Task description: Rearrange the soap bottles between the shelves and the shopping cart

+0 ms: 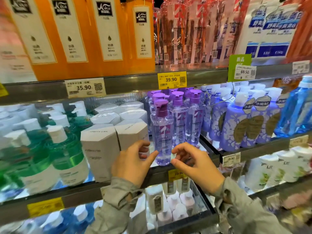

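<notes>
— Shelving (50, 92) fills our whole view, tier over tier, and no cart shows anywhere, so we cannot say what is in it.

— Agreed. On the middle shelf (76, 191) the purple-capped soap bottles (194, 115) stand in rows between the white boxes (101, 146) and the lilac flowered bottles (236, 125).

— One of them, the front bottle (161, 132), stands upright at the shelf's front edge, ahead of its row.

— That is the one we are at. Our left hand (133, 163) sits at its lower left side, and our right hand (198, 166) at its lower right.

— Do we have hold of it?

— We judge not. Both hands are half open with the fingers loosely bent, and neither wraps round the bottle. The left fingertips (154, 155) and right fingertips (174, 162) lie right at its sides. Whether they touch it, we cannot tell.

— So how far along are we?

— We'd call it mid-step. This bottle rests on the shelf, and the pose fits placing as well as taking. How many bottles are left to move, nothing in view tells us.
</notes>
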Motion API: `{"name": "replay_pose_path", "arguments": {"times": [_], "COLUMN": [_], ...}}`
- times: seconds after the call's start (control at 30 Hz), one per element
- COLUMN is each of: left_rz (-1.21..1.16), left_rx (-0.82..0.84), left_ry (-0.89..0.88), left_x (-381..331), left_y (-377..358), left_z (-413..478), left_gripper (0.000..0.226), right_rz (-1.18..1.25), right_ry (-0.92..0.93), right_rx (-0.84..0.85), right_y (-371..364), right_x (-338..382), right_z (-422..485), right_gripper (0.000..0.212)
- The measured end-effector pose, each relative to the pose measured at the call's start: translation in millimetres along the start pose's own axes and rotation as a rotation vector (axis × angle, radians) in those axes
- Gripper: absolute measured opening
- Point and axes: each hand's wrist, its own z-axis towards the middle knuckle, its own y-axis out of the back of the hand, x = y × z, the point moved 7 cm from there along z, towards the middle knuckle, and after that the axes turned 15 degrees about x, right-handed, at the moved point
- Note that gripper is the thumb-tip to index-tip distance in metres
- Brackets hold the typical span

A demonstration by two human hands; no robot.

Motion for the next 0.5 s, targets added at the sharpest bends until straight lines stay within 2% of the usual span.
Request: {"name": "replay_pose_path", "arguments": {"times": [0.2,0.4,0.5], "left_rz": [0.045,0.080,0.087], "left_rx": [0.016,-0.006,-0.051], "left_ry": [0.006,0.049,0.079], "left_x": [8,24,39], "left_y": [23,52,76], "left_z": [-53,-100,-120], "left_gripper": [0.023,0.024,0.026], "right_rz": [0.010,-0.038,-0.025], "right_ry": [0.052,0.116,0.165], "right_rx": [0.006,0.034,0.101], "right_y": [-29,-65,-93], "right_x": [35,72,92], "right_z": [-26,-36,-27], "right_gripper": [0.008,0.014,0.018]}}
